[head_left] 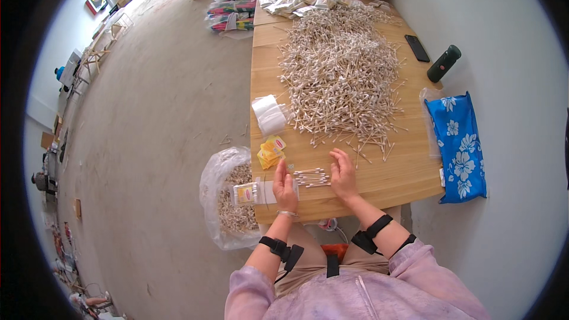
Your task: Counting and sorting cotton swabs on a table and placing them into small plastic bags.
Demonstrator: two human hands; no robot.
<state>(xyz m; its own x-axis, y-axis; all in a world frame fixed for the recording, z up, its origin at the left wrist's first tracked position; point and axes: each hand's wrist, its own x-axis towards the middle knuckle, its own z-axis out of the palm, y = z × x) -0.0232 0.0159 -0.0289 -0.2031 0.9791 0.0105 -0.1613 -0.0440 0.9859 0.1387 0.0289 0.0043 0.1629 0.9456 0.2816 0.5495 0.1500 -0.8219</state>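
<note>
A clear bag (210, 181) holds loose swabs (237, 216), a small packet (245, 194) more. Left hand (285, 188) and right hand (344, 175), each grip unclosed, flank a swab row (312, 178) on the desk (394, 181); contact is unclear.

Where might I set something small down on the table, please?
Bare table lies between the right hand and the blue flowered bag, below the swab pile; a narrower strip borders the pile's left side. Around the left hand it is crowded: yellow cards, lined-up swabs, a packet.
</note>
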